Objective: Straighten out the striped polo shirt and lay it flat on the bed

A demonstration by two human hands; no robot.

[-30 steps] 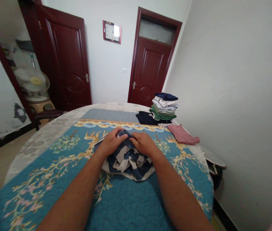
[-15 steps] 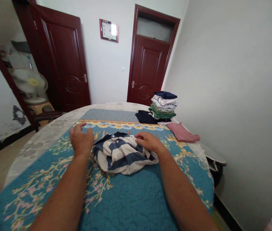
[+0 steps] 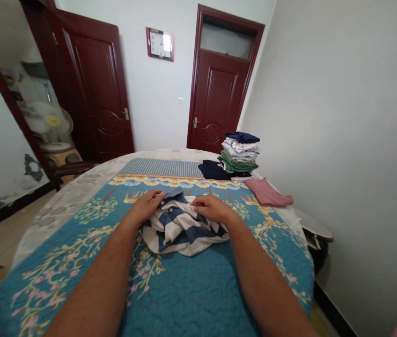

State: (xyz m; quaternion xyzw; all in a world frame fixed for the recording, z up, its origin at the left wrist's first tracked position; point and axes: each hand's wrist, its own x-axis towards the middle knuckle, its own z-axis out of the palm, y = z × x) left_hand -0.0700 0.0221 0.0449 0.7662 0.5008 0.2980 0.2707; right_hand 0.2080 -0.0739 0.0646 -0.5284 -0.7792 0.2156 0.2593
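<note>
And here's the striped shirt (image 3: 184,232), mid-frame, a soft bunched mound of navy and off-white bands, its cloth creased into loose folds, small pale buttons showing beneath a navy collar that pokes up at the top. Under it, the teal quilt (image 3: 184,295), puckered all over with wavy stitching, printed with blossom branches and deer, and a finely striped band at its far edge. It covers most of the rounded counter (image 3: 49,220), whose pale patterned cloth shows along the left.

Now to the hands! The left hand (image 3: 148,206) comes up from the lower left, palm down, its fingers at the collar's left side; whether they pinch it, I cannot tell. Across from it the right hand (image 3: 211,208), wrist bent inward, thumb and forefinger nipping the pale cloth right of the buttons. Both forearms stretch forward from the bottom of the frame, spread wide with the shirt between the hands.

Right of centre, beyond them, a neat folded stack (image 3: 240,154): navy on top, whites and greys in the middle, green below. Just left of it, a flat dark garment (image 3: 214,170); nearer, toward the right, a smooth pink cloth (image 3: 268,193), folded flat by the counter's edge.
</note>
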